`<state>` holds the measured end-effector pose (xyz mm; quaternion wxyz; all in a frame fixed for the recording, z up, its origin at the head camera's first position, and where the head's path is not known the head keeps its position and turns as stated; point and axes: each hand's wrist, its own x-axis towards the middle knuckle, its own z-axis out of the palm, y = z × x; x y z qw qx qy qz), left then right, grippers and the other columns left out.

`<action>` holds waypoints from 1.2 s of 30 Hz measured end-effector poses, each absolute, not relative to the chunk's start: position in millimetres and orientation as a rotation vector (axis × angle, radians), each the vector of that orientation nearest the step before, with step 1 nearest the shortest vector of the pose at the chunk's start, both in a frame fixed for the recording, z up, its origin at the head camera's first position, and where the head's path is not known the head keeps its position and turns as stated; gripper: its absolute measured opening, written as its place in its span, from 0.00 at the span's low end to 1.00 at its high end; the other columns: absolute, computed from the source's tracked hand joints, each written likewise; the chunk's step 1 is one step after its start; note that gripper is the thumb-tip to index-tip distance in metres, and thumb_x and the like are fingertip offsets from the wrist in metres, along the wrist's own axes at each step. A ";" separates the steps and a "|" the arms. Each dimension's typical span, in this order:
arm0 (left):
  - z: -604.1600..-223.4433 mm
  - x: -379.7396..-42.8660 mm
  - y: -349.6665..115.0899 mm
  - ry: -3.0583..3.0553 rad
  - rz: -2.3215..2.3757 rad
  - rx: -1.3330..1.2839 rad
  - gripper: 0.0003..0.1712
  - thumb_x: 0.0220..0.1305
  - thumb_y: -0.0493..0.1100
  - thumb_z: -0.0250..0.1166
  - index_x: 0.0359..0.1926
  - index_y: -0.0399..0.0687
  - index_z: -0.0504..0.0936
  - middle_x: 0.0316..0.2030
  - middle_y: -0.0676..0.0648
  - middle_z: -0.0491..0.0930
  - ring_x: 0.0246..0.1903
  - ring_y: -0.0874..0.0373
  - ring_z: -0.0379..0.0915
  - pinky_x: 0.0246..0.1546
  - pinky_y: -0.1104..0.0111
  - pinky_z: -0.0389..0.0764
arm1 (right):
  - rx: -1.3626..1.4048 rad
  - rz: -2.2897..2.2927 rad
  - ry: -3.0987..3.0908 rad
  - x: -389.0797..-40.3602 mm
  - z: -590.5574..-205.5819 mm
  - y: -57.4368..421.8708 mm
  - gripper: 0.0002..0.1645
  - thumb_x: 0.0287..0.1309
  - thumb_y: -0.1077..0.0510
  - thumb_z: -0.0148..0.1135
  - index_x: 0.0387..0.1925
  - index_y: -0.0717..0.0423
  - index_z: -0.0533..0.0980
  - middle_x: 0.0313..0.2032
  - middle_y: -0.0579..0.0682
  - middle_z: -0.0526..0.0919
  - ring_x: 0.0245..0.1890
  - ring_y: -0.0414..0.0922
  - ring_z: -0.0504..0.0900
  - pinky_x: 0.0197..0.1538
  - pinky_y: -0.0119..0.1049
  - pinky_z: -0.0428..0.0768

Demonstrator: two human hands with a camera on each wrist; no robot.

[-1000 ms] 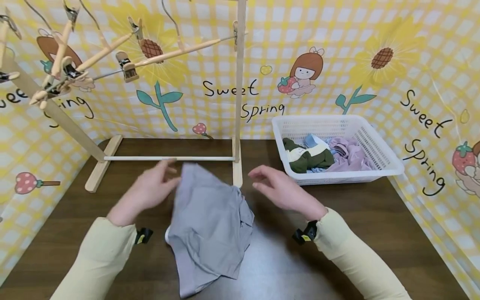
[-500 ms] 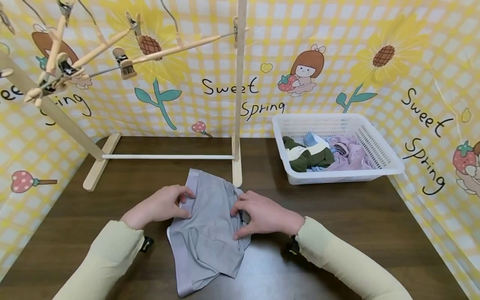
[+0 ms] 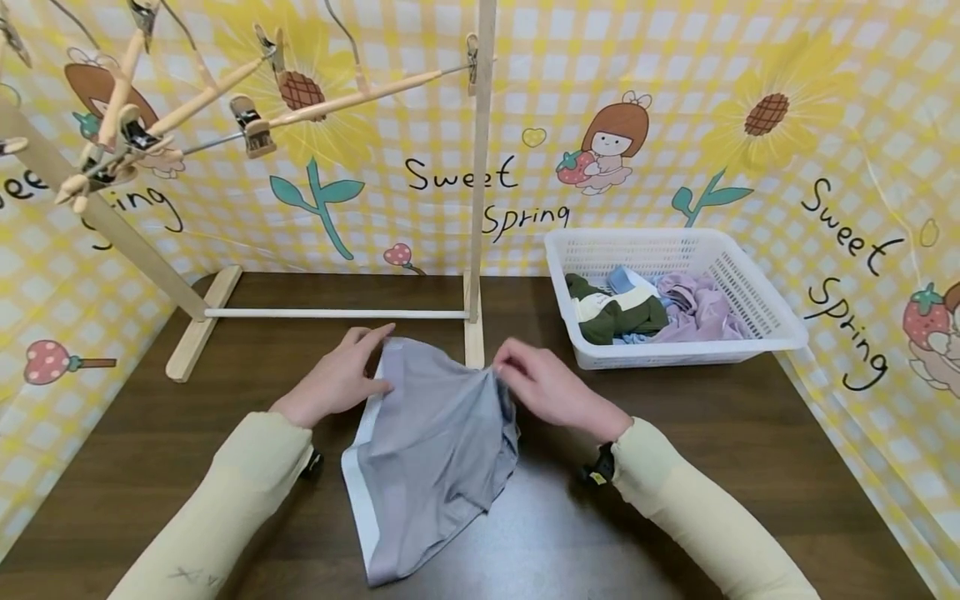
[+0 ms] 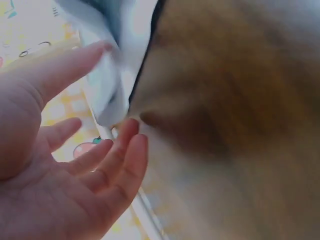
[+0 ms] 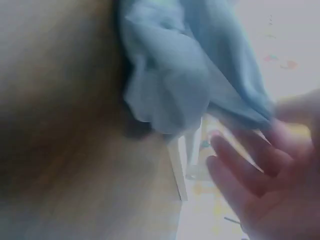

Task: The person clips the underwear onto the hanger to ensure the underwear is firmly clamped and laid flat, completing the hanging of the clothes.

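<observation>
The grey garment [image 3: 442,450] lies on the dark wooden table [image 3: 600,533], between the person's 2 hands and just in front of the rack [image 3: 482,183]. Its long axis runs from the far end by the rack toward the person. The waistband [image 3: 390,500] forms the left side, nearly in line with that axis, with a pale strip [image 3: 360,483] along its outer edge; the band faces left, and the crumpled side opposite points right. The lower corner of the band is the end nearest the person.

The right hand [image 3: 551,387] pinches the garment's far right edge between thumb and index finger, drawing the cloth into a raised peak with folds fanning out below. The left hand [image 3: 337,375] is at the far end of the waistband, its fingers loosely spread and its thumb against the cloth, with no closed grip.

Behind the right hand stands a white basket [image 3: 697,354] holding olive-green cloth [image 3: 633,321] and lavender cloth [image 3: 701,308]. Wooden clip hangers [image 3: 352,107] hang at upper left, before a yellow checked backdrop [image 3: 675,50].
</observation>
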<state>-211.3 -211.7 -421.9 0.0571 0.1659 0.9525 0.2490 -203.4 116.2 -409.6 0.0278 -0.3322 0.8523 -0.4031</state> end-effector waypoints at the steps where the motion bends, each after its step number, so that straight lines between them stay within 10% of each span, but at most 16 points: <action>1: -422.7 -215.0 -209.3 2.900 0.741 0.506 0.43 0.64 0.43 0.72 0.74 0.37 0.64 0.61 0.29 0.67 0.42 0.43 0.76 0.46 0.47 0.77 | -0.933 -1.334 2.608 -204.7 -407.2 116.1 0.06 0.77 0.60 0.52 0.41 0.53 0.76 0.37 0.49 0.80 0.36 0.49 0.79 0.41 0.43 0.78; 7: -428.6 -232.8 -190.0 2.961 0.657 0.414 0.25 0.68 0.50 0.68 0.58 0.40 0.80 0.48 0.37 0.77 0.42 0.42 0.76 0.42 0.48 0.78 | -0.625 -1.561 2.545 -215.0 -405.5 111.2 0.11 0.80 0.56 0.47 0.46 0.57 0.73 0.37 0.53 0.75 0.38 0.52 0.75 0.44 0.44 0.74; 15: -428.7 -232.1 -165.2 3.004 0.617 0.355 0.17 0.68 0.50 0.69 0.44 0.43 0.75 0.41 0.41 0.73 0.31 0.42 0.76 0.30 0.50 0.78 | -0.735 -1.107 2.481 -222.5 -417.2 114.1 0.17 0.69 0.45 0.64 0.50 0.51 0.79 0.41 0.45 0.81 0.40 0.44 0.77 0.45 0.40 0.76; 21: -411.8 -199.9 -157.2 2.711 0.662 0.585 0.30 0.54 0.72 0.71 0.28 0.52 0.76 0.21 0.52 0.74 0.21 0.58 0.70 0.23 0.63 0.72 | -0.804 -0.877 2.479 -219.6 -419.5 127.2 0.34 0.52 0.41 0.79 0.55 0.49 0.73 0.49 0.44 0.79 0.47 0.43 0.76 0.53 0.40 0.75; 25: -410.0 -184.4 -161.9 2.532 0.672 0.834 0.26 0.45 0.61 0.82 0.33 0.53 0.78 0.24 0.54 0.72 0.24 0.61 0.68 0.27 0.66 0.71 | -0.831 -0.801 2.517 -217.7 -416.2 135.8 0.36 0.51 0.51 0.81 0.57 0.51 0.71 0.52 0.48 0.78 0.50 0.44 0.76 0.56 0.41 0.74; 30: -414.0 -185.9 -170.2 2.576 0.780 1.064 0.09 0.62 0.43 0.74 0.29 0.54 0.81 0.25 0.56 0.70 0.26 0.63 0.67 0.28 0.67 0.72 | -0.821 -0.794 2.649 -218.4 -417.0 144.9 0.19 0.62 0.64 0.69 0.51 0.57 0.72 0.39 0.50 0.79 0.36 0.46 0.78 0.41 0.42 0.78; 36: -392.1 -198.3 -181.5 2.816 1.199 0.889 0.12 0.76 0.43 0.61 0.31 0.49 0.76 0.24 0.54 0.67 0.23 0.60 0.64 0.26 0.66 0.69 | -0.775 -0.943 2.856 -215.9 -426.0 147.5 0.13 0.63 0.63 0.70 0.42 0.57 0.72 0.37 0.49 0.76 0.36 0.45 0.77 0.40 0.40 0.79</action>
